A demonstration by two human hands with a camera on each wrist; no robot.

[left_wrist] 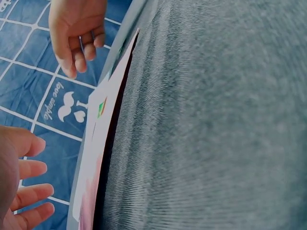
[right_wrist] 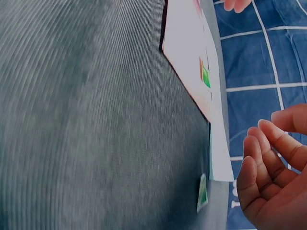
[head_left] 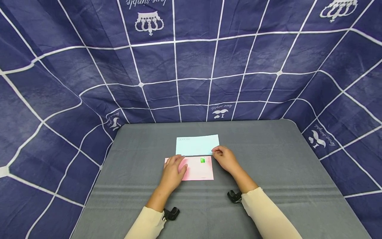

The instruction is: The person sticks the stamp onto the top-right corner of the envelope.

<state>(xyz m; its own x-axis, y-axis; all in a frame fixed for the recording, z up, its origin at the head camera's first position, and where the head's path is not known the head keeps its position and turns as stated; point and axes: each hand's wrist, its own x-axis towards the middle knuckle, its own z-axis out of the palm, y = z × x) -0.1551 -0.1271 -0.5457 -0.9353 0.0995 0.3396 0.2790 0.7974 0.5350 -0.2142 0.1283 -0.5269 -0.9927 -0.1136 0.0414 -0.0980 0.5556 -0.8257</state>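
One grey table (head_left: pixel 277 159), far blue curtain (head_left: pixel 194 59); spread left hand (head_left: pixel 172 173) overlaps pink envelope (head_left: pixel 197 170); loosely curled right hand (head_left: pixel 225 158) overlaps pale-blue envelope (head_left: pixel 197 146).

On the grey table (head_left: pixel 268 156), see a blue envelope (head_left: pixel 197 146), a pink envelope (head_left: pixel 197 171) (green-stamped) and a small green slip (right_wrist: pixel 203 192).
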